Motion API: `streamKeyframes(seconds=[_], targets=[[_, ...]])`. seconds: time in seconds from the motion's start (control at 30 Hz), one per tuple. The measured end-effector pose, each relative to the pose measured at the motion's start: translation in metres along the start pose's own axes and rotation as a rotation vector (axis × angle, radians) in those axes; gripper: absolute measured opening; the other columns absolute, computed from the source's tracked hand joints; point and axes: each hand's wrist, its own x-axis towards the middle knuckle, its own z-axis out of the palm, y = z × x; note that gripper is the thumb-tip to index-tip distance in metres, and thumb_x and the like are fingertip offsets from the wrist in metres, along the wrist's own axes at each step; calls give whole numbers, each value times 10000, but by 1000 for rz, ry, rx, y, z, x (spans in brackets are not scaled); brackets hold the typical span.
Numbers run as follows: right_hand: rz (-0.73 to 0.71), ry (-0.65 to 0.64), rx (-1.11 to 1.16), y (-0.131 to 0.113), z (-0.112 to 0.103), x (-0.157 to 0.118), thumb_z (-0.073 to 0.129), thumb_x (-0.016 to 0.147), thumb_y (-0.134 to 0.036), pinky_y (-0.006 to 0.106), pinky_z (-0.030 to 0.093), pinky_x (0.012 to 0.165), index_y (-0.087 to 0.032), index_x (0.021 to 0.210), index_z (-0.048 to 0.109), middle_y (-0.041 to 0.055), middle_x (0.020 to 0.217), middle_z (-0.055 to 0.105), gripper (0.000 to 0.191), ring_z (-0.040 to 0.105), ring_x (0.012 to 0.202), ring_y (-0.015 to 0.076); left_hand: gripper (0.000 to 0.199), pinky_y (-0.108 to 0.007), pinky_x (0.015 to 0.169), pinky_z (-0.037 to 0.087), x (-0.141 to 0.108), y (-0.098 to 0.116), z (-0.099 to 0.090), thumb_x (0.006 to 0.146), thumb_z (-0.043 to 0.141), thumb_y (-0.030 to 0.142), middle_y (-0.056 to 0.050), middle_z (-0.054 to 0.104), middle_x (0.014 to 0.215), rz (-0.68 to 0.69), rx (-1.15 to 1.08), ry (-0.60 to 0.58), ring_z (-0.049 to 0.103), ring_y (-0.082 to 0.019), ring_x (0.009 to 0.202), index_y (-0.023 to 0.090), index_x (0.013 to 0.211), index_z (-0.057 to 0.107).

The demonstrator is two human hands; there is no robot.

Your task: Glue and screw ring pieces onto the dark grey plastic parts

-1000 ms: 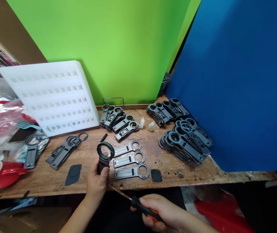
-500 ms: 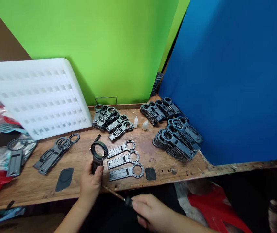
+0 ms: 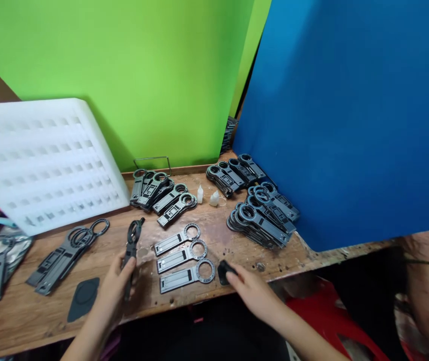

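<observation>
My left hand (image 3: 118,283) grips a dark grey plastic ring-ended holder (image 3: 133,238), turned almost edge-on with its ring upward. My right hand (image 3: 250,288) is closed on the black handle of a screwdriver (image 3: 231,268) over the small black pad (image 3: 222,277) at the table's front edge; the shaft cannot be made out. Between the hands lie three matching grey ring-ended pieces, the nearest piece (image 3: 180,281) closest to the edge, rings pointing right. A dark flat pad (image 3: 83,299) with a round mark rests left of my left hand.
Stacked ring-ended parts stand at the back (image 3: 150,189) and right (image 3: 263,215), with more parts (image 3: 61,260) at left. Two small white bottles (image 3: 199,194) stand mid-table. A white foam tray (image 3: 48,160) leans at back left, by green (image 3: 142,75) and blue (image 3: 342,110) panels. Another person's arm (image 3: 428,296) is at right.
The holder in my left hand has turned from face-on to nearly edge-on. My right hand has moved up from below the table edge to the small black pad. The view has shifted right.
</observation>
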Motion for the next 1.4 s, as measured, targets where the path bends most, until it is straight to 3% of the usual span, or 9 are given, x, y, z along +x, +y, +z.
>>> streamKeyframes(seconds=[0.07, 0.2, 0.4, 0.67, 0.9, 1.03, 1.17, 1.3, 1.4], targets=[[-31, 238, -266, 13, -9, 16, 404, 896, -359, 403, 403, 940, -143, 1275, 509, 153, 1192, 587, 449, 537, 1098, 261, 450, -138, 327, 260, -10, -1, 12, 668, 654, 547, 108, 475, 496, -142, -198, -132, 377, -56, 337, 243, 976, 531], [-198, 465, -528, 5, 1, 29, 432, 879, -276, 470, 338, 1022, -128, 1276, 510, 167, 1272, 523, 431, 454, 1193, 300, 461, -214, 520, 474, -33, -3, 46, 702, 612, 554, -5, 672, 736, -328, -381, -228, 614, -130, 624, 177, 968, 628], [-611, 333, -367, -55, 67, 8, 490, 855, -247, 446, 412, 980, -187, 1323, 429, 127, 1287, 521, 476, 466, 1180, 258, 359, -357, 842, 508, -54, -5, 79, 762, 579, 412, -75, 727, 935, -440, -475, -251, 648, -238, 957, 167, 1007, 674], [-639, 341, -107, -63, 79, 3, 509, 836, -188, 366, 457, 815, -190, 881, 528, 65, 933, 579, 49, 522, 919, 200, 401, -284, 947, 445, -63, -16, 61, 633, 734, 470, -51, 713, 1036, -305, -359, -258, 592, -211, 1077, 190, 917, 703], [-988, 298, -169, -57, 90, -15, 539, 814, -223, 341, 428, 798, -202, 863, 522, 41, 863, 603, 56, 528, 862, 185, 440, -285, 621, 507, -38, -15, 33, 623, 690, 567, -5, 680, 658, -330, -311, -40, 615, -161, 611, 156, 782, 675], [-815, 382, -165, -57, 88, -11, 534, 840, -233, 349, 415, 793, -204, 836, 530, 36, 854, 592, 30, 512, 846, 186, 508, -382, 833, 507, -46, -23, 35, 580, 689, 613, -79, 727, 840, -203, -78, -234, 645, -261, 879, 158, 807, 710], [-657, 341, -78, -52, 78, -3, 559, 833, -221, 325, 426, 786, -203, 810, 554, 36, 887, 572, 30, 514, 872, 178, 595, -444, 1092, 296, -57, -34, 42, 602, 709, 547, -98, 621, 1238, -86, 37, -424, 465, -293, 1248, 205, 1087, 666], [-530, 351, -28, -31, 58, 10, 486, 875, -223, 299, 434, 782, -192, 820, 571, 44, 891, 574, 106, 529, 873, 168, 478, -461, 1081, 311, -56, -35, 34, 702, 688, 384, -63, 613, 1254, 108, 260, -488, 495, -291, 1225, 270, 1162, 625], [-401, 357, -213, -14, 42, 27, 451, 905, -277, 335, 414, 826, -189, 1000, 599, 72, 947, 601, 196, 529, 928, 201, 366, -444, 1007, 413, -51, -37, 23, 805, 576, 340, -46, 652, 1195, 308, 513, -501, 571, -283, 1138, 336, 1169, 614]])
